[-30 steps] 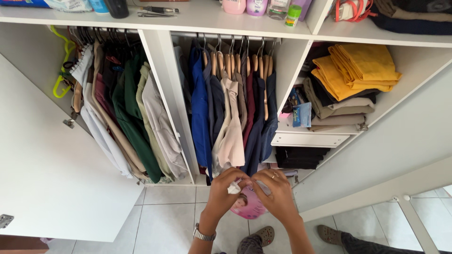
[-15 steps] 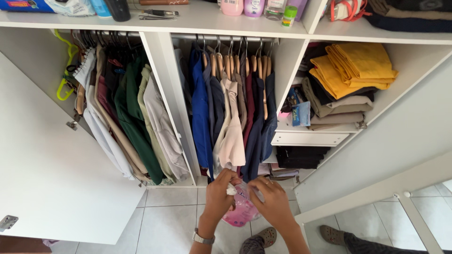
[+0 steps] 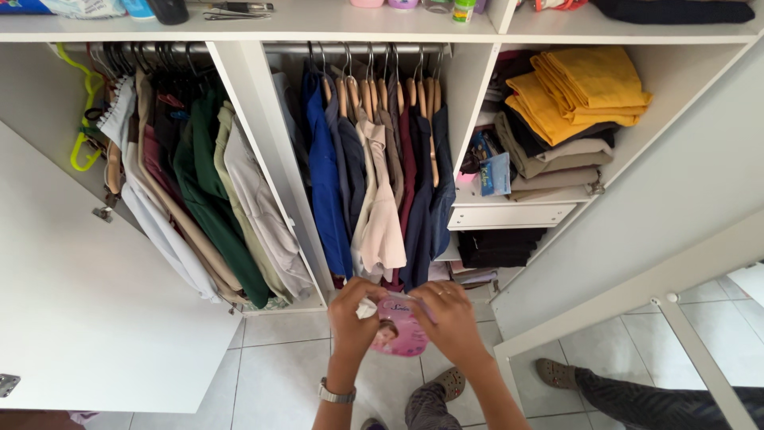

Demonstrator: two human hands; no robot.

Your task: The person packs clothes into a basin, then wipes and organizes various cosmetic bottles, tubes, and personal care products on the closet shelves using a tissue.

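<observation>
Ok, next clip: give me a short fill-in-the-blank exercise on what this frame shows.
1. Both hands hold a soft ____ packet in front of the open wardrobe.
2. The left hand wears a ____ on its wrist.
3. The folded clothes at the top of the stack on the right-hand shelf are ____ in colour.
4. The right hand grips the packet at its ____ edge.

Missing words: pink; watch; yellow; top
</observation>
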